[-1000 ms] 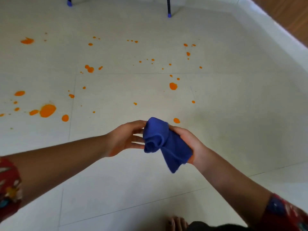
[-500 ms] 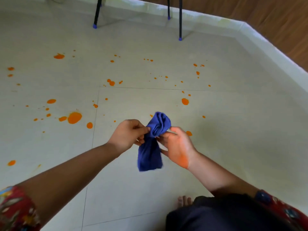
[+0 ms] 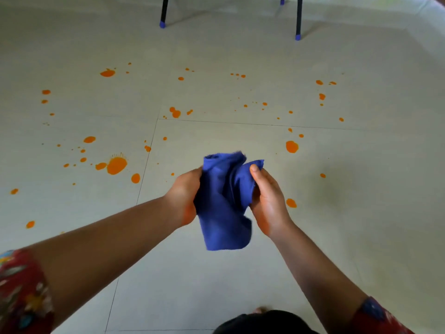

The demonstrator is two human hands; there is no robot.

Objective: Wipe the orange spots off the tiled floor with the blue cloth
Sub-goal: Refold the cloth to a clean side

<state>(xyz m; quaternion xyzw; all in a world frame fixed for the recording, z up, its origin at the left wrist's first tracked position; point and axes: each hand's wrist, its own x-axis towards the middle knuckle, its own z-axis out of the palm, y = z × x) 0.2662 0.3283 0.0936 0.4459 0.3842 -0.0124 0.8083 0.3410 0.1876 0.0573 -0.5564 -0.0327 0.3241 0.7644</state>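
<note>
— None wiped? Orange spots (image 3: 116,165) cover the tiled floor (image 3: 216,273), left to right of frame.
— Correct. Blue cloth (image 3: 224,208) mid-frame, bunched, off the floor; left hand (image 3: 184,196) and right hand (image 3: 266,196) both clamped on it.

We see a deep blue cloth (image 3: 225,203), plain and unpatterned, darker in its folds. The tiled floor (image 3: 240,273) is a pale greenish cream, crossed by thin dark grout lines (image 3: 216,122). Bright orange spots (image 3: 116,165) speckle it, from a large splash with fine rays to tiny dots; one rounded spot (image 3: 291,146) shows a solid, even orange. We note an orange tint on the heel of the left hand (image 3: 183,196) and on the right hand (image 3: 267,201). The sleeves (image 3: 24,292) are red with a multicoloured floral print. The chair legs (image 3: 164,9) are black, capped with blue tips (image 3: 298,37).
</note>
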